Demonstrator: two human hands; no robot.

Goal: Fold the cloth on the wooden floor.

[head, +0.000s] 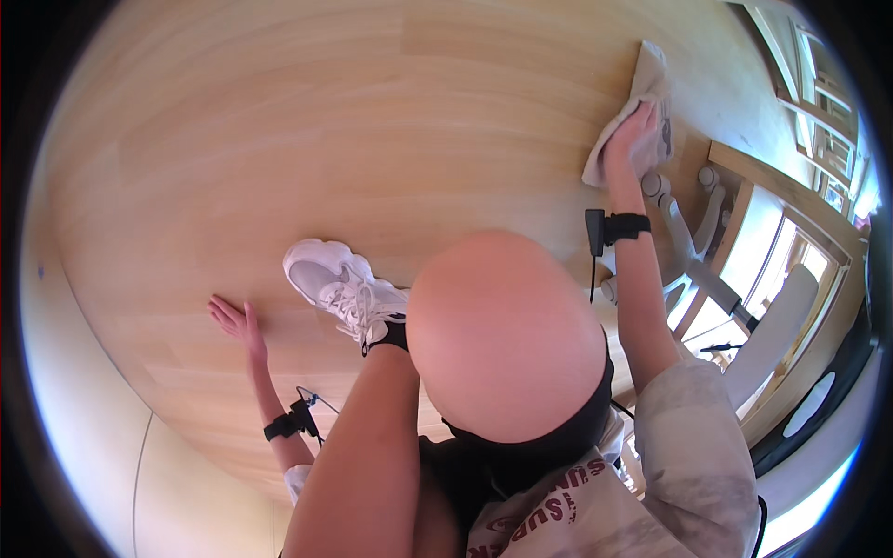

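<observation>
My right hand [631, 136] reaches far forward on the right, gripping a beige cloth [654, 80] against the wooden floor [391, 139]. Part of the cloth is folded by the palm, and some of the fingers are hidden in it. On the left, my left hand [241, 326] leans on the floor with its thumb apart from the fingers and nothing in it. A black strap with a small box and a cable sits on each forearm.
Close to my right arm stands a swivel chair's castered base [687, 237], in front of a wood-framed piece of furniture [739, 167]. A pale wall or panel [91, 390] runs along the left. My white sneaker [335, 282] and bent knee [509, 328] occupy the middle.
</observation>
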